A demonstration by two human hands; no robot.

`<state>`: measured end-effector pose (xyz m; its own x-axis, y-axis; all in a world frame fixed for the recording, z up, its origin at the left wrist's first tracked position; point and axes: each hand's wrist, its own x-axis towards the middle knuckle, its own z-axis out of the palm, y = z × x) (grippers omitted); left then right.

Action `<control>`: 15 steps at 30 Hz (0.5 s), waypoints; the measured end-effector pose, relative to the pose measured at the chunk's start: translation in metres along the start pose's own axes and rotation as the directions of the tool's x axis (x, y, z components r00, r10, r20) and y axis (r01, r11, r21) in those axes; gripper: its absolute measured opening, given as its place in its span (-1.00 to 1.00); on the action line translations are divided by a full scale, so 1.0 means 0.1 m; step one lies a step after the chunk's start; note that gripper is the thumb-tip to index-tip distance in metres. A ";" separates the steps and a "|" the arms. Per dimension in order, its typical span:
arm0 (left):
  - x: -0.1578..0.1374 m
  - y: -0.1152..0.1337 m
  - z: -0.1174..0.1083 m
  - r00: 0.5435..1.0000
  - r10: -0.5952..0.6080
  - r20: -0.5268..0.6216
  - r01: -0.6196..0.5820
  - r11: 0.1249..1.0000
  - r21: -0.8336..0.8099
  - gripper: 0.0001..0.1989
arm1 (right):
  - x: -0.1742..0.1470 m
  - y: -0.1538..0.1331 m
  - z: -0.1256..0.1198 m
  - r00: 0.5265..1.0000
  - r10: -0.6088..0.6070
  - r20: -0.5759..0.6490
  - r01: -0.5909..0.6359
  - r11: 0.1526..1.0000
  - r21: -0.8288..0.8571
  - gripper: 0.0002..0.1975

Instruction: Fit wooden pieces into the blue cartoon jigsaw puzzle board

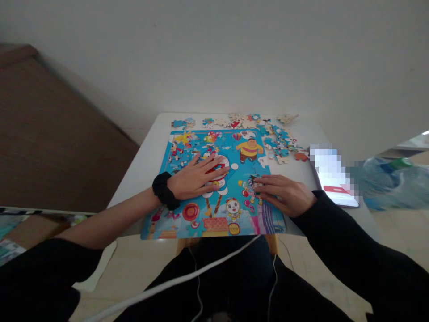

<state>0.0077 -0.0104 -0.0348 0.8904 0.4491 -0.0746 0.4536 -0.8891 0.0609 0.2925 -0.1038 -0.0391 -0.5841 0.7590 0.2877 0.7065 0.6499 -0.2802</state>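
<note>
A blue cartoon-printed jigsaw board (234, 183) lies at centre, along the white table (140, 170)'s near edge. The right hand (284, 192), half curled, touches it, grip unclear; the left hand (189, 180) spreads flat, gripping nothing, seemingly steadying the fitting. Next calls for loose wooden pieces (280, 138), upper right of centre; open tabletop lies left.

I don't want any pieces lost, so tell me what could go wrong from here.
The puzzle board reaches the near edge of the table, so a careless pull might slide it off. Loose pieces lie close along the far part of its right side, so the right hand might scatter some if it swings that way. The phone lies right by the right sleeve, which could nudge it.
</note>
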 end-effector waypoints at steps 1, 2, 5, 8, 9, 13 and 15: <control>-0.02 0.01 -0.01 1.000 -0.004 -0.006 0.004 1.000 0.010 -0.46 | 0.00 -0.04 0.00 1.000 -0.022 -0.012 0.022 1.000 -0.002 -0.74; -0.03 0.03 -0.02 1.000 -0.005 -0.013 0.005 1.000 0.020 -0.45 | -0.01 -0.08 0.00 0.999 -0.049 -0.018 0.049 0.999 -0.001 -0.73; -0.08 0.13 -0.10 0.998 0.047 -0.033 -0.046 0.999 0.021 -0.42 | -0.05 -0.19 0.02 0.992 -0.123 -0.024 0.123 0.992 0.000 -0.72; -0.10 0.22 -0.21 0.990 0.116 -0.078 -0.116 0.993 -0.003 -0.41 | -0.10 -0.25 0.06 0.990 -0.128 -0.062 0.128 0.992 -0.006 -0.70; -0.09 0.21 -0.24 0.990 0.102 -0.101 -0.103 0.995 -0.007 -0.42 | -0.12 -0.26 0.08 0.989 -0.120 -0.084 0.120 0.993 -0.004 -0.69; 0.02 -0.15 -0.30 0.969 -0.134 -0.210 0.132 0.991 -0.023 -0.48 | -0.16 -0.27 0.12 0.983 -0.069 -0.170 0.072 0.997 0.010 -0.67; 0.11 -0.51 -0.30 0.923 -0.298 -0.245 0.290 0.955 -0.070 -0.46 | -0.17 -0.26 0.15 0.980 -0.039 -0.195 0.042 0.999 0.013 -0.66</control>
<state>-0.0045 0.0424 -0.0087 0.6957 0.7009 0.1571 0.6938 -0.7124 0.1058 0.2784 -0.1330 -0.0501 -0.5218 0.7109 0.4716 0.6761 0.6817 -0.2795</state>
